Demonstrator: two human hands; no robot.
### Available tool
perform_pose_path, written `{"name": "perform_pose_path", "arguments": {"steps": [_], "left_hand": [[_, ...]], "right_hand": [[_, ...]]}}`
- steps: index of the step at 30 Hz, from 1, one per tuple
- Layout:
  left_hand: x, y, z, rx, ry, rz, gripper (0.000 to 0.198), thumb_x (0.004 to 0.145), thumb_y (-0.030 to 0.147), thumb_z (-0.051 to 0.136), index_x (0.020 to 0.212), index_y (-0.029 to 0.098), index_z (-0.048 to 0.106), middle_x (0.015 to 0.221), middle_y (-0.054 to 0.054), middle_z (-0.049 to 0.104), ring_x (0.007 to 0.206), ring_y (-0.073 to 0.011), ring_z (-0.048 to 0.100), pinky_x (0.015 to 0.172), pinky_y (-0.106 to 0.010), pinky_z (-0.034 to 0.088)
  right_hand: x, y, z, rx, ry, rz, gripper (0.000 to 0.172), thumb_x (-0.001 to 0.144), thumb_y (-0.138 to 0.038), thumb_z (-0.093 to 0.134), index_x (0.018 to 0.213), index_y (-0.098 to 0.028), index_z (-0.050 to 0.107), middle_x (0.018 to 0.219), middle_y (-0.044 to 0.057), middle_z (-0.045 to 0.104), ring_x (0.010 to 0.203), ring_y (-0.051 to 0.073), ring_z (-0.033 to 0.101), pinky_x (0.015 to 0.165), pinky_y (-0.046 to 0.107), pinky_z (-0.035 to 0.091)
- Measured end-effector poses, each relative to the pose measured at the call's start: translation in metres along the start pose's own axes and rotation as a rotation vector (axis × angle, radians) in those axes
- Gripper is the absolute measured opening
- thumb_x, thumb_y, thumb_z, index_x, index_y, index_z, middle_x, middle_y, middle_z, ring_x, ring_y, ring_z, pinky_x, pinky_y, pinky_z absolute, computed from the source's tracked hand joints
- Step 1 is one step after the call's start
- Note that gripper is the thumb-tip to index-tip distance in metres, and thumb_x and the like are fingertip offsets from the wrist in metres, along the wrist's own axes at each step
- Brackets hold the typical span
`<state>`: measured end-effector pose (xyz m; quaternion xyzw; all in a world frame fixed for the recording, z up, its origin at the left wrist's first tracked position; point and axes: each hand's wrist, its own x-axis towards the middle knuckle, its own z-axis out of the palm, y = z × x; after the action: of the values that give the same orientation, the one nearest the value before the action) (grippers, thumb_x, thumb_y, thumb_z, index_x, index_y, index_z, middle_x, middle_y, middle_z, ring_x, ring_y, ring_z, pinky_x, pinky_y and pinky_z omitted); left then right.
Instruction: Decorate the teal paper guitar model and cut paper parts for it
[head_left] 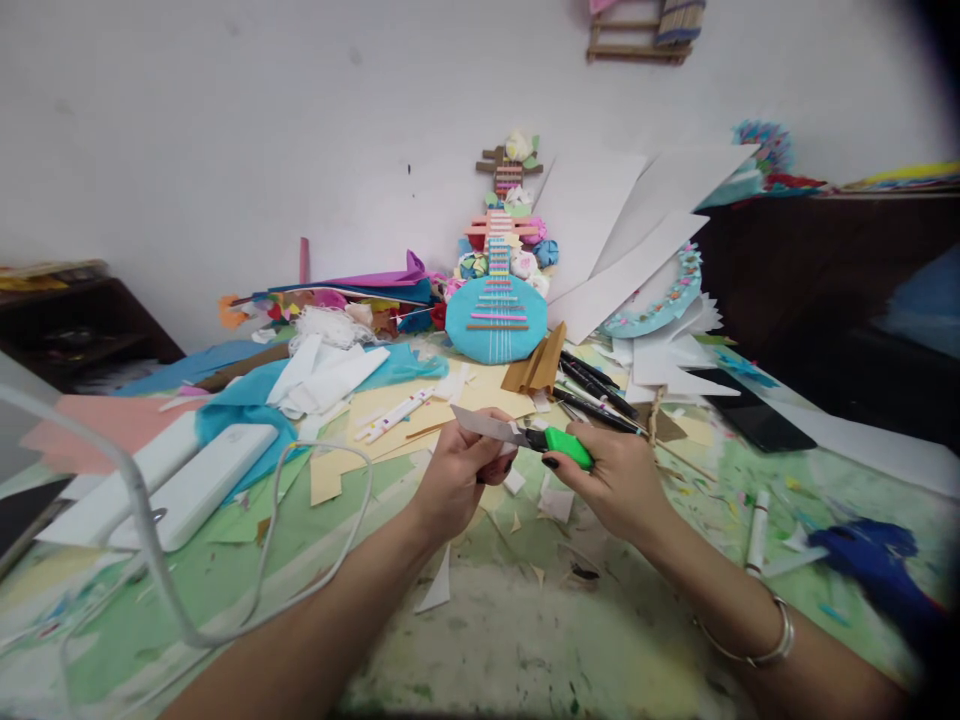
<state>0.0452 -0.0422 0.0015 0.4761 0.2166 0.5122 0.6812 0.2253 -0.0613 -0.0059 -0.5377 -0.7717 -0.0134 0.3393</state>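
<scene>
My right hand [611, 478] is closed round the green handle of a utility knife [525, 433], whose long steel blade points left. My left hand [457, 470] is closed at the blade, its fingers curled round something small that I cannot make out. Both hands hover above the paint-stained tabletop [510, 640], over small paper scraps [556, 502].
Black markers [596, 390] and folded brown paper [536, 368] lie just behind the hands. A turquoise paper guitar [495, 315] leans on the wall beside white sheets [622, 260]. White boxes [187, 480] and a white cable [330, 520] are at left; a phone [754, 415] and white marker [757, 530] at right.
</scene>
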Motion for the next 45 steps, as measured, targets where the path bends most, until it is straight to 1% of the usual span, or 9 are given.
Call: {"name": "perform_pose_path", "arguments": {"steps": [9,16,21,26,30,32,36,41,45], "left_hand": [[0.0,0.019,-0.001,0.017,0.018,0.106,0.025,0.074,0.031,0.067,0.063,0.013,0.053,0.052,0.004,0.036,0.046,-0.0045,0.028,0.043,-0.019,0.016],[0.004,0.01,0.0,0.333,0.102,0.112,0.022,0.077,0.034,0.065,0.08,0.012,0.059,0.062,-0.002,0.059,0.047,-0.0064,0.044,0.042,-0.018,0.032],[0.005,0.005,-0.001,0.49,0.087,0.093,0.022,0.078,0.031,0.063,0.087,0.012,0.064,0.071,-0.005,0.065,0.054,-0.0098,0.053,0.045,-0.02,0.041],[0.007,-0.002,-0.006,0.729,0.103,0.093,0.016,0.074,0.026,0.065,0.083,0.014,0.07,0.074,-0.004,0.068,0.059,-0.0109,0.056,0.05,-0.019,0.043],[0.007,-0.008,-0.007,0.972,0.077,0.139,0.013,0.072,0.023,0.064,0.078,0.016,0.073,0.072,-0.003,0.07,0.065,-0.0135,0.059,0.059,-0.021,0.044],[0.005,-0.011,-0.006,1.065,0.042,0.155,0.013,0.073,0.022,0.062,0.077,0.016,0.074,0.069,-0.002,0.07,0.063,-0.0128,0.058,0.058,-0.021,0.042],[0.005,-0.016,-0.005,1.139,-0.022,0.163,0.016,0.076,0.022,0.06,0.073,0.015,0.073,0.065,-0.002,0.069,0.058,-0.0109,0.055,0.054,-0.02,0.039],[0.014,-0.009,-0.016,1.149,-0.031,0.111,0.021,0.077,0.029,0.06,0.07,0.014,0.073,0.062,-0.003,0.066,0.057,-0.0115,0.054,0.053,-0.021,0.037],[0.027,0.012,-0.041,1.034,0.223,0.188,0.023,0.076,0.036,0.062,0.075,0.015,0.071,0.06,-0.002,0.063,0.054,-0.0114,0.051,0.052,-0.021,0.037]], "right_hand": [[0.012,0.021,0.004,-0.045,-0.04,0.231,0.056,0.086,-0.064,0.029,0.061,-0.02,0.05,0.048,-0.001,0.044,0.048,0.013,0.04,0.051,0.025,0.021],[0.019,0.028,0.009,-0.34,-0.209,0.408,0.04,0.092,-0.052,0.032,0.09,-0.019,0.054,0.07,0.008,0.064,0.066,0.024,0.059,0.052,0.027,0.023],[0.015,0.028,0.013,-0.38,-0.318,0.391,0.025,0.088,-0.036,0.047,0.103,-0.017,0.054,0.087,0.012,0.068,0.078,0.029,0.062,0.057,0.03,0.032],[0.016,0.024,0.008,-0.196,-0.115,0.23,0.017,0.088,-0.027,0.047,0.093,-0.016,0.059,0.094,0.012,0.066,0.093,0.028,0.057,0.074,0.034,0.037],[0.014,0.013,0.007,0.41,-0.126,0.144,0.031,0.091,-0.037,0.04,0.08,-0.018,0.061,0.071,0.002,0.063,0.067,0.016,0.056,0.06,0.026,0.038],[0.012,0.008,0.01,0.557,-0.175,0.174,0.028,0.087,-0.04,0.047,0.076,-0.018,0.062,0.065,0.001,0.061,0.059,0.014,0.054,0.054,0.024,0.036],[0.009,0.006,0.018,0.494,-0.169,0.203,0.02,0.081,-0.029,0.053,0.065,-0.018,0.06,0.056,-0.001,0.06,0.053,0.012,0.051,0.052,0.023,0.035],[0.01,0.016,0.015,0.254,0.006,0.161,0.021,0.082,-0.028,0.052,0.065,-0.018,0.062,0.055,0.0,0.062,0.05,0.012,0.052,0.053,0.024,0.034],[0.015,0.029,0.004,0.053,0.174,0.168,0.023,0.084,-0.032,0.051,0.073,-0.019,0.066,0.059,0.001,0.064,0.055,0.015,0.057,0.058,0.025,0.036]]}}
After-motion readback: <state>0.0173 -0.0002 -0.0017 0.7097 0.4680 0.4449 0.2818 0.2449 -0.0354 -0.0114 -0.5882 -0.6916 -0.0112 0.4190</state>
